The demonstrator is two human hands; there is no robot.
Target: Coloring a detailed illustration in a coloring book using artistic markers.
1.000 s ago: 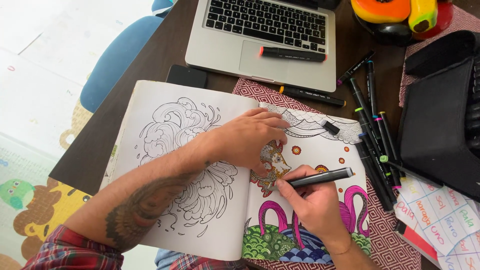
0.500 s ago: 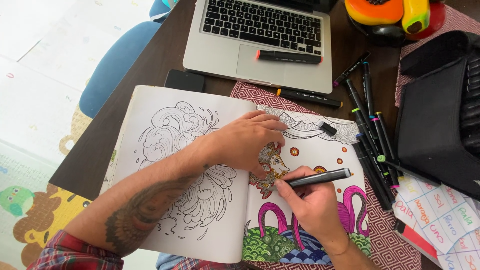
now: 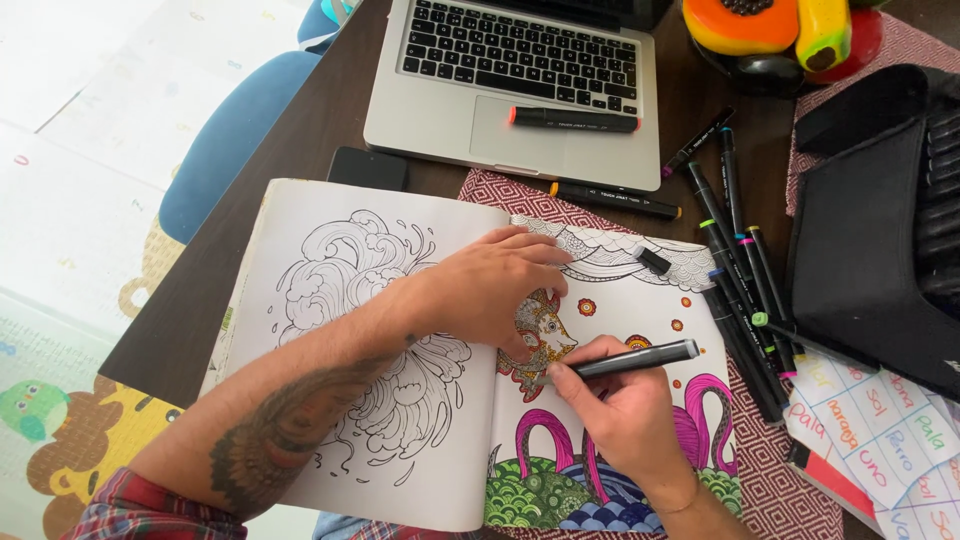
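Note:
An open colouring book [image 3: 330,300] lies on the dark wooden table [image 3: 300,130]. My left hand [image 3: 490,285] presses flat across the book's middle fold, fingers spread beside a partly coloured fish drawing [image 3: 543,335]. My right hand [image 3: 615,410] grips a black marker [image 3: 640,358], its tip touching the page just under the fish. The marker's loose cap [image 3: 653,260] rests higher up on the right page. Pink curved shapes and green and blue scales fill the lower right page.
A silver laptop [image 3: 520,85] sits at the back with an orange-tipped marker [image 3: 573,120] on it. Several markers [image 3: 740,270] lie right of the book, next to a black marker case [image 3: 870,230]. A phone [image 3: 368,168], fruit [image 3: 770,25] and a word chart [image 3: 880,430] are around.
My right hand and the marker have shifted slightly left and down along the fish's underside. My left hand has stayed pressed on the book.

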